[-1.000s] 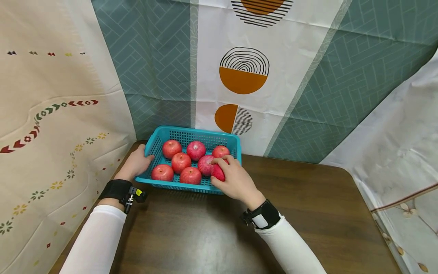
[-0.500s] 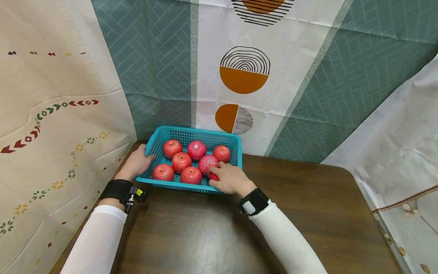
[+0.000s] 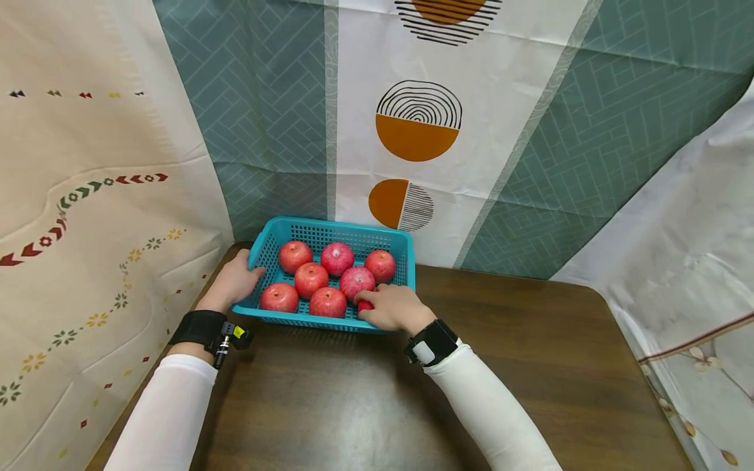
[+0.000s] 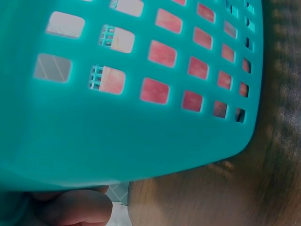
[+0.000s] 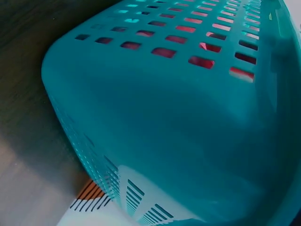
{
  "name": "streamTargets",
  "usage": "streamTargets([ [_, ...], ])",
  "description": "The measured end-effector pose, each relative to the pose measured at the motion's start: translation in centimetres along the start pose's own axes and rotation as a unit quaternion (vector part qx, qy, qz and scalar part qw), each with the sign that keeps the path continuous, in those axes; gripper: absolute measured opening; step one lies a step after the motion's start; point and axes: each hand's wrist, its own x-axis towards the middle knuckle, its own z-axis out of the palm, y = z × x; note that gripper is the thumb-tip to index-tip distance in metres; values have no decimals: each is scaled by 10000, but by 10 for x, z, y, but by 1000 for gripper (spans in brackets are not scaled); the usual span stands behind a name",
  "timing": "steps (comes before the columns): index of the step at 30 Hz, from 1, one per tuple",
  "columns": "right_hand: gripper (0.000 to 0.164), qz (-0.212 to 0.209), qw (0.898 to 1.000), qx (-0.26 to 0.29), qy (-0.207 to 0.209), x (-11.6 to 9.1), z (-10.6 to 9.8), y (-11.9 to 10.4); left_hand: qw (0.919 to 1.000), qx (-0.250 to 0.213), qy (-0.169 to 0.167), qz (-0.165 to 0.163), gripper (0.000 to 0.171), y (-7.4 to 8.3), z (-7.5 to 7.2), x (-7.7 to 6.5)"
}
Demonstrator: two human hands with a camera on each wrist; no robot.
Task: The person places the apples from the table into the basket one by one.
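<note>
A turquoise plastic basket (image 3: 318, 320) with perforated walls sits at the table's far left and holds several red apples. My left hand (image 3: 237, 280) grips its left rim, the thumb over the inside. Curled fingers (image 4: 80, 207) show at the rim in the left wrist view. At the near right corner, my right hand (image 3: 396, 307) reaches over the rim and holds an apple (image 3: 365, 305), mostly hidden under the fingers. A pinkish-red apple (image 3: 357, 282) lies right beside those fingers. The right wrist view shows the basket's outer corner (image 5: 155, 103), with the right hand out of sight.
The brown wooden table (image 3: 506, 340) extends to the right and toward me. A patterned curtain (image 3: 283, 131) hangs close behind the basket. Cream cloth (image 3: 118, 261) lines the left side, and white cloth (image 3: 695, 216) the right.
My right hand has lowered the apple into the basket's near right corner, moving slightly left and down. My left hand stays on the rim, and the basket has not moved.
</note>
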Motion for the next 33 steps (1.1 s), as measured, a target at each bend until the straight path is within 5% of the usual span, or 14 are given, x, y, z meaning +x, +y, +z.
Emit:
streamTargets([
  [26, 45, -167, 9968, 344, 695, -7, 2, 6, 9997, 101, 2, 219, 58, 1, 0, 5],
  [33, 45, -354, 9799, 725, 1824, -33, -3, 15, 9995, 137, -78, 262, 63, -6, -3, 8],
])
